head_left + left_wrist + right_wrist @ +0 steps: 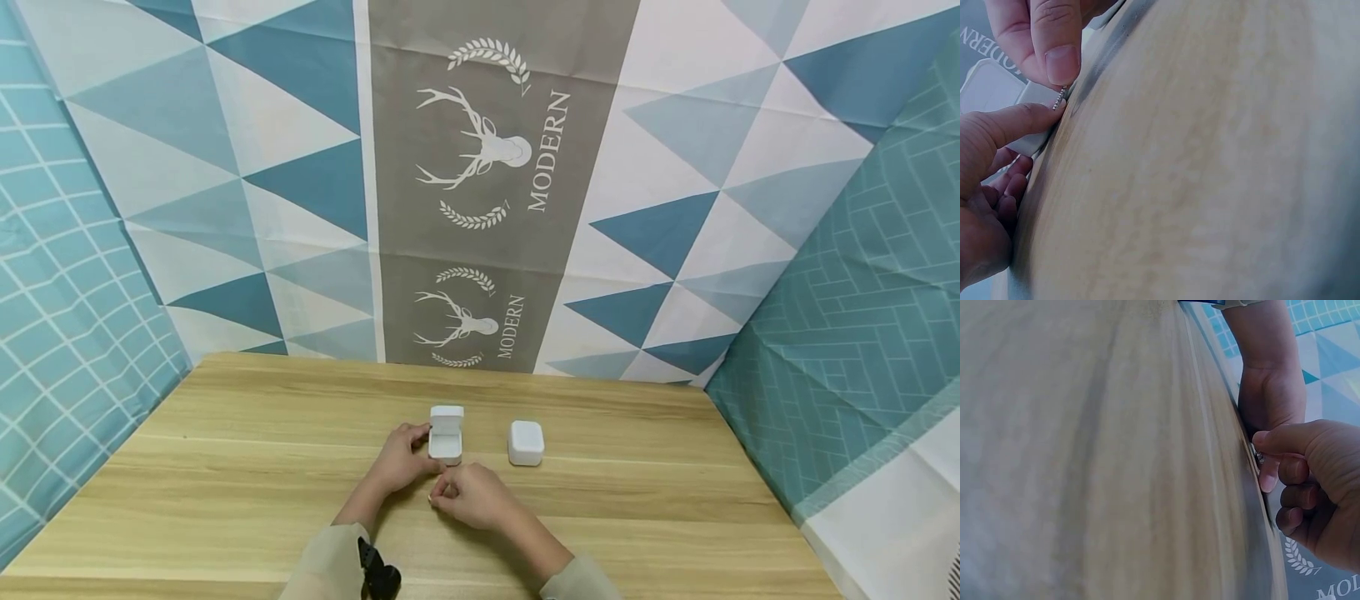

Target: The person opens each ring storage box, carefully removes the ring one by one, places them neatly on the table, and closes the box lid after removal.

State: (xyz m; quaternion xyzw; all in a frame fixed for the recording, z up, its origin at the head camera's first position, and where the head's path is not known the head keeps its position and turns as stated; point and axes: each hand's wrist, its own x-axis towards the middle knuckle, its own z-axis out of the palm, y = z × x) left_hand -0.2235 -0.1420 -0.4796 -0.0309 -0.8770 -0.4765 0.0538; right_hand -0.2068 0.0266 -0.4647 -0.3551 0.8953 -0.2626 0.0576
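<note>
My left hand (399, 458) steadies the open white box (446, 435) on the wooden surface (225, 467), while my right hand (468, 494) has its grip pinched on a small studded ring (1059, 99) just before it.

Both forearms are covered by loose sleeves of a pale beige-khaki cloth, the left sleeve (326, 562) and the right sleeve (577, 582) each ending short of the wrist, so that wrists and hands are bare. The left hand (401, 458) and the right hand (471, 496) wear no gloves, and no rings show on the fingers (1054, 37). The fingernails are short and plain. A small black device (377, 571) sits strapped at the left cuff.
</note>
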